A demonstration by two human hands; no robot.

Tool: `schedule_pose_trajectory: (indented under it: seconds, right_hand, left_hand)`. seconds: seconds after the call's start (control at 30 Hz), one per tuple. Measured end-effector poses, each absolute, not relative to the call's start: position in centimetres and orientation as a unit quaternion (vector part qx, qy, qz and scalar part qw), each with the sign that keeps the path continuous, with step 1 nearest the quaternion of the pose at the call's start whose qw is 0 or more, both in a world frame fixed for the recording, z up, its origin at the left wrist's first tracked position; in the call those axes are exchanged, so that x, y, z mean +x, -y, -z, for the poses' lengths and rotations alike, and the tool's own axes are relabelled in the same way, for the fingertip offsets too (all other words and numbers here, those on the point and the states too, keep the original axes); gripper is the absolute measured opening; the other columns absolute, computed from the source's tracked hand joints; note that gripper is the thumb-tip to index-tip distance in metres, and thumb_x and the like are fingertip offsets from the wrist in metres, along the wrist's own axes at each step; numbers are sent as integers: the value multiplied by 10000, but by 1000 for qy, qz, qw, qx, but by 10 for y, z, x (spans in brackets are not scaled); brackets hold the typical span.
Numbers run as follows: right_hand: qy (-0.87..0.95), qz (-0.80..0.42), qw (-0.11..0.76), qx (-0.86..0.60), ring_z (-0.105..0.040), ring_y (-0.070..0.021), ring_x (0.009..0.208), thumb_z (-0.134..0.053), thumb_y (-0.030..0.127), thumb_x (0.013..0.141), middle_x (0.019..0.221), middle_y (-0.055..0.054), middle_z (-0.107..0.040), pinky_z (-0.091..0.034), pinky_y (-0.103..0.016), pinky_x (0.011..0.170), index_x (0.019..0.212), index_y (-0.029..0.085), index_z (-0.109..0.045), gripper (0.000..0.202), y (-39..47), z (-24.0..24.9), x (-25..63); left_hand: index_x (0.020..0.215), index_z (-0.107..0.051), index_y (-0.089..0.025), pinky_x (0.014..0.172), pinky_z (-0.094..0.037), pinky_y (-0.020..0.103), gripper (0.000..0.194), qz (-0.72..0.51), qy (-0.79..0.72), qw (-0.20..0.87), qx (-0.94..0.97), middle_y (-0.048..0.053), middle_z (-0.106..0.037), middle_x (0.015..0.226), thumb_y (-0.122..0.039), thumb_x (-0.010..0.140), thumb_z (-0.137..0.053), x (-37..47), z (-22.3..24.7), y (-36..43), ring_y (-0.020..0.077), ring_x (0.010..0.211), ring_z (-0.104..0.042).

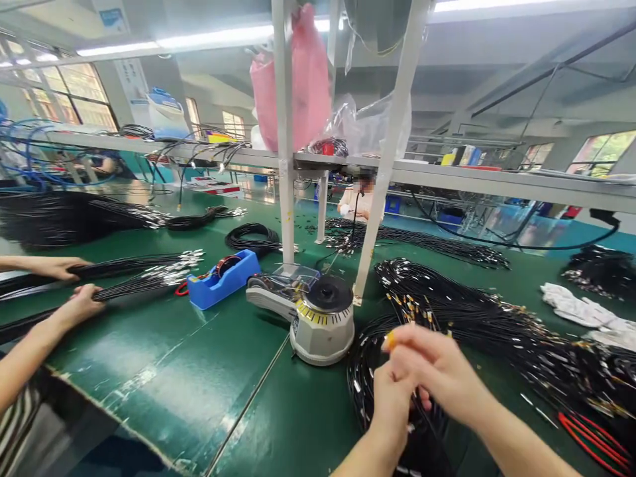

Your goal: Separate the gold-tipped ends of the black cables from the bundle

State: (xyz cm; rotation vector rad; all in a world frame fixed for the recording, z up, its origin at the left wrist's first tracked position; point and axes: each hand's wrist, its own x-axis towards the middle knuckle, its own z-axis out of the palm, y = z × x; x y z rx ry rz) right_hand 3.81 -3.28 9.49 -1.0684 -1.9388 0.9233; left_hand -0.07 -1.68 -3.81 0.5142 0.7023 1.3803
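My left hand (390, 401) is closed over a coil of black cables (360, 377), its fingers curled and partly hidden, with cables running below the grip. Against it, my right hand (437, 371) is bent in a pinch, with a small yellow piece (390, 341), perhaps tape, at its fingertips. Cable ends with yellowish tips (410, 305) show just beyond my hands. To the left of them stands a round, pale tape dispenser (322, 331) with a black disc on top and yellow and dark marks around its edge.
At the left, a co-worker's hands (82, 301) grip black cable bundles (129, 278). A blue tape holder (223, 281) stands nearby. Long cable bundles (462, 311), white gloves (571, 305) and red wires (591, 440) lie to the right. Shelf posts (380, 179) rise from the green table (199, 371).
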Motion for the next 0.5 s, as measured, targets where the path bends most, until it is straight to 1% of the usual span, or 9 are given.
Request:
schedule_pose_trajectory:
  seconds: [0.07, 0.1, 0.17, 0.27, 0.33, 0.43, 0.47, 0.5]
  right_hand:
    - [717, -277, 439, -465, -538, -173, 658, -554, 341, 757, 735, -18, -599, -432, -293, 626, 848, 205, -599, 170, 10, -95, 77]
    - [707, -256, 454, -478, -543, -180, 687, -572, 341, 749, 762, -22, -596, -440, -304, 653, 879, 201, -584, 191, -1, -91, 94]
    - [703, -252, 451, -488, -546, -185, 702, -600, 337, 738, 760, -20, -584, -448, -318, 674, 903, 194, -565, 221, -16, -77, 120]
    - [703, -304, 434, -475, -555, -181, 693, -599, 341, 753, 752, -15, -583, -457, -322, 673, 915, 190, -555, 225, -20, -59, 138]
    - [690, -339, 443, -460, -561, -177, 699, -605, 336, 757, 765, -13, -587, -457, -318, 681, 924, 194, -546, 228, -16, -54, 142]
    - [680, -395, 440, -433, -560, -166, 668, -611, 312, 762, 728, 6, -572, -450, -310, 670, 941, 200, -519, 230, -11, -52, 144]
    - [683, -413, 429, -424, -554, -161, 653, -609, 306, 765, 707, 12, -561, -447, -306, 659, 943, 199, -513, 229, -10, -51, 145]
    - [686, -428, 415, -417, -548, -158, 645, -609, 303, 766, 692, 17, -551, -444, -302, 649, 939, 197, -513, 224, -10, -49, 144]
  left_hand:
    - [582, -535, -152, 378, -362, 233, 280, -595, -331, 685, 259, -9, -502, 416, -342, 535, -735, 0, 32, 23, 125, 359, -461]
    - [590, -526, -149, 387, -373, 231, 282, -583, -342, 683, 277, -13, -504, 418, -342, 548, -726, 1, 29, 25, 120, 364, -463]
    - [592, -510, -143, 407, -385, 229, 284, -567, -361, 667, 320, -22, -496, 418, -351, 579, -704, 4, 25, 30, 112, 374, -467]
    - [605, -506, -138, 431, -392, 235, 286, -550, -374, 654, 360, -27, -489, 410, -363, 610, -682, 7, 20, 36, 112, 383, -473]
    - [612, -512, -133, 439, -385, 235, 293, -536, -381, 655, 373, -24, -490, 407, -372, 616, -682, 8, 19, 38, 111, 384, -470]
    - [625, -525, -127, 535, -418, 234, 296, -574, -364, 642, 354, 18, -573, 552, -380, 641, -678, 5, 17, 35, 116, 528, -526]
    - [643, -517, -137, 566, -427, 234, 298, -598, -350, 645, 321, 14, -579, 597, -393, 656, -668, 3, 17, 34, 114, 574, -532]
    - [662, -500, -151, 565, -428, 231, 303, -617, -333, 656, 278, -4, -564, 603, -410, 668, -656, 1, 17, 31, 106, 577, -521]
